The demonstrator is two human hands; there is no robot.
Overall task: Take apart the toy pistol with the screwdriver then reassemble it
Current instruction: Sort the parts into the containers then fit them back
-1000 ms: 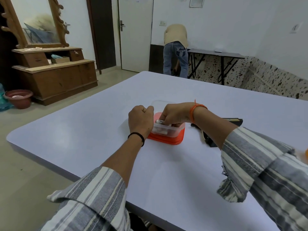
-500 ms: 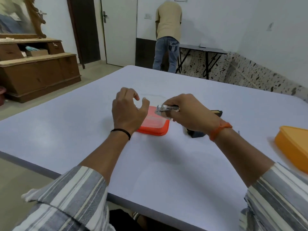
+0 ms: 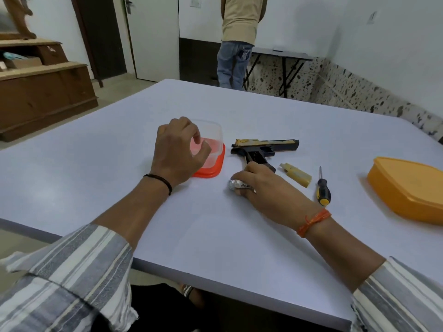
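Toy pistol [image 3: 263, 149] lies on its side on the pale table [image 3: 215, 236], black frame with a gold top, muzzle pointing right, grip slanting toward the person. Nearest the camera, two striped sleeves frame the view at the table's near edge. The right hand [image 3: 261, 188] rests on the table just in front of the pistol's grip, its fingers curled round a small silver tube [image 3: 236, 184] with dark lettering; the tube's crimped end sticks out to the left. An orange thread band sits on that wrist. To the right of this hand lies the screwdriver [image 3: 322, 190], black and yellow handle nearest, thin shaft pointing away, untouched. Between screwdriver and pistol grip lies a yellowish magazine piece [image 3: 296, 176], separate from the pistol. The left hand [image 3: 178, 152] hovers over a clear container [image 3: 213, 142] that stands on an orange lid [image 3: 215, 168]; its fingers are loosely curled and hold nothing. A black cord circles that wrist. At the right edge sits an orange box [image 3: 407, 188], well apart from the tools. Beyond the table a person [image 3: 237, 39] stands with back turned, beside a dark folding table [image 3: 282, 56]. A wooden dresser [image 3: 43, 87] stands far left.
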